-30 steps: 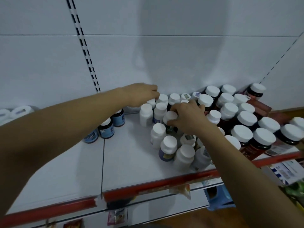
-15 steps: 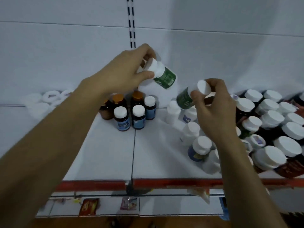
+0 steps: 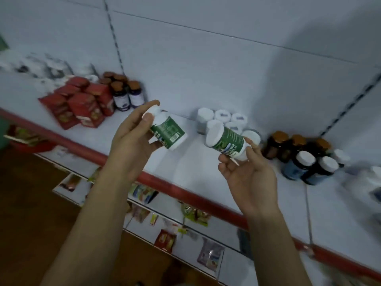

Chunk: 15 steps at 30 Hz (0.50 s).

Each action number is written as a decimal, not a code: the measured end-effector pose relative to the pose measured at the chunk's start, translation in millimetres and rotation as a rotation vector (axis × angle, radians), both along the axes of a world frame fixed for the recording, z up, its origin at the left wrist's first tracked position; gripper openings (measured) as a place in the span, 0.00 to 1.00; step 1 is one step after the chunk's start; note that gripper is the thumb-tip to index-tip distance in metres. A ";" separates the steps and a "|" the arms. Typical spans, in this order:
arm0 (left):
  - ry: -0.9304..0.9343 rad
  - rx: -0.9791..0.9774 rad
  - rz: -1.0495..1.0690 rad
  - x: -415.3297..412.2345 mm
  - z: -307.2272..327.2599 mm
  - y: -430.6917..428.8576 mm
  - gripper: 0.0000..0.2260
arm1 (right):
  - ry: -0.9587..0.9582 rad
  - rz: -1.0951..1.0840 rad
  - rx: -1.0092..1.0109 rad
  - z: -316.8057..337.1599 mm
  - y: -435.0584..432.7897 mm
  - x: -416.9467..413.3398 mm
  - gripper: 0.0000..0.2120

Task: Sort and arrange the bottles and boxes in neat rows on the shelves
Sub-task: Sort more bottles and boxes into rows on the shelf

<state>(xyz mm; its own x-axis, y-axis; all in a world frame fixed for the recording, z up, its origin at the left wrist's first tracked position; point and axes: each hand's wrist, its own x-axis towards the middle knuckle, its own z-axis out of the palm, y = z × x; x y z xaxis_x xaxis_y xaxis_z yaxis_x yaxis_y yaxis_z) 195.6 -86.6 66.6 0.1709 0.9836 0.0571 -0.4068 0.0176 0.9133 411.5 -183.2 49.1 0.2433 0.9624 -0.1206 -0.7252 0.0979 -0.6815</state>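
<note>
The left hand (image 3: 132,137) grips a green-labelled bottle (image 3: 170,132) near its white cap, thumb and fingers curled round it, the bottle tilted with its base pointing right. The right hand (image 3: 249,174), palm up, pinches a second green-labelled bottle (image 3: 226,139) by its base, cap leaning up and left. Both bottles are held in the air above the white shelf (image 3: 191,162), near each other but apart. Behind them a cluster of white-capped bottles (image 3: 222,117) stands against the back panel. To the left sit red boxes (image 3: 82,104) beside brown-capped dark bottles (image 3: 125,93); to the right, orange-capped amber bottles (image 3: 296,144) stand behind blue-labelled bottles (image 3: 309,167). What seem to be snack packets (image 3: 165,240) lie on the lower shelf, too blurred to be sure.
</note>
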 end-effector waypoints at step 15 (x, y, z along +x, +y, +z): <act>0.041 -0.074 0.525 -335.7 -30.6 37.6 0.13 | -0.097 0.343 -0.045 -15.3 160.7 -310.5 0.14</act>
